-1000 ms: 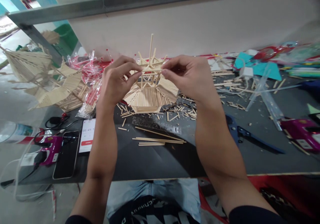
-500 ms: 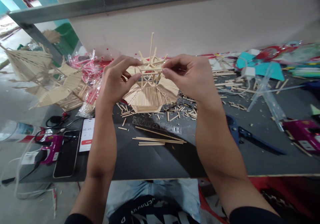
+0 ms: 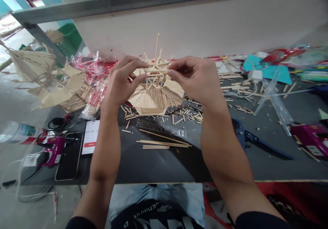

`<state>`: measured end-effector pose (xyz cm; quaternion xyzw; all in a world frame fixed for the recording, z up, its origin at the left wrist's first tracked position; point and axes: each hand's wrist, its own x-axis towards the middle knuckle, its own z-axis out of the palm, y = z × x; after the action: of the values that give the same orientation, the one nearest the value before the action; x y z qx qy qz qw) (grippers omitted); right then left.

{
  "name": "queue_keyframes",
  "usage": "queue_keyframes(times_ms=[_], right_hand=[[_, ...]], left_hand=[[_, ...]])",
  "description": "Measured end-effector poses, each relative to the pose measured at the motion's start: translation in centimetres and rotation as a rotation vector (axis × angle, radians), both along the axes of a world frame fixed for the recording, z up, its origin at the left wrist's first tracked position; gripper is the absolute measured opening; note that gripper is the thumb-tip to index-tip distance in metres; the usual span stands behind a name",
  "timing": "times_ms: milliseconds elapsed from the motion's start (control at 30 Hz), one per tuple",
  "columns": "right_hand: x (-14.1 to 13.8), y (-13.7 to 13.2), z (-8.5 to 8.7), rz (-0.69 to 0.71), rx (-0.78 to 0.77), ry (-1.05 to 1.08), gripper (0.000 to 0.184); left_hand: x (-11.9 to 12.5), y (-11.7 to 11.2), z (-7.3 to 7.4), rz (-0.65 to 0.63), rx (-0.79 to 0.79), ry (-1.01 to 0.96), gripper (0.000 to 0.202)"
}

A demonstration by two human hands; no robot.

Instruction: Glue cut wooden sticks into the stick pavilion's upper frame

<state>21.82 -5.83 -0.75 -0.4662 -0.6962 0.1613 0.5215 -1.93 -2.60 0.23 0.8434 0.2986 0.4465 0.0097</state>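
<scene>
A small model made of thin wooden sticks (image 3: 153,97) stands on the dark table (image 3: 159,164), with sloped roof panels and an upright frame on top. My left hand (image 3: 123,82) pinches the left end of a short horizontal stick (image 3: 156,70) at the top of the frame. My right hand (image 3: 194,79) pinches the right end of the same stick, fingers pressed together. Both hands hover over the model's upper frame.
Loose long sticks (image 3: 164,142) and a clear ruler (image 3: 161,126) lie in front of the model. Two phones (image 3: 69,155) and a pink glue gun (image 3: 51,150) sit at left, blue cutters (image 3: 253,138) and another pink glue gun (image 3: 310,135) at right. Stick panels (image 3: 58,92) pile at left.
Both hands stay on the stick at the model's top; my left thumb and fingers shifted slightly along it. The view has drifted a little.
</scene>
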Motion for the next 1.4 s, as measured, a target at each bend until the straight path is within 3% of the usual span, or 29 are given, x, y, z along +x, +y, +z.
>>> queue_keyframes(times_ms=[533,733,933,1400], right_hand=[[-0.2,-0.6,0.6,-0.028,0.013,-0.04,0.009],[-0.1,-0.8,0.7,-0.039,0.03,-0.078,0.008],[0.0,-0.7,0.6,-0.038,0.041,-0.091,0.007],[-0.1,-1.1,0.9,-0.045,0.038,-0.096,0.009]], left_hand=[[-0.2,0.2,-0.3,0.005,0.02,-0.085,0.01],[0.0,-0.3,0.0,0.034,-0.033,-0.103,0.003],[0.0,-0.7,0.1,0.129,-0.103,-0.047,0.009],[0.4,-0.7,0.1,0.059,-0.038,-0.079,0.009]])
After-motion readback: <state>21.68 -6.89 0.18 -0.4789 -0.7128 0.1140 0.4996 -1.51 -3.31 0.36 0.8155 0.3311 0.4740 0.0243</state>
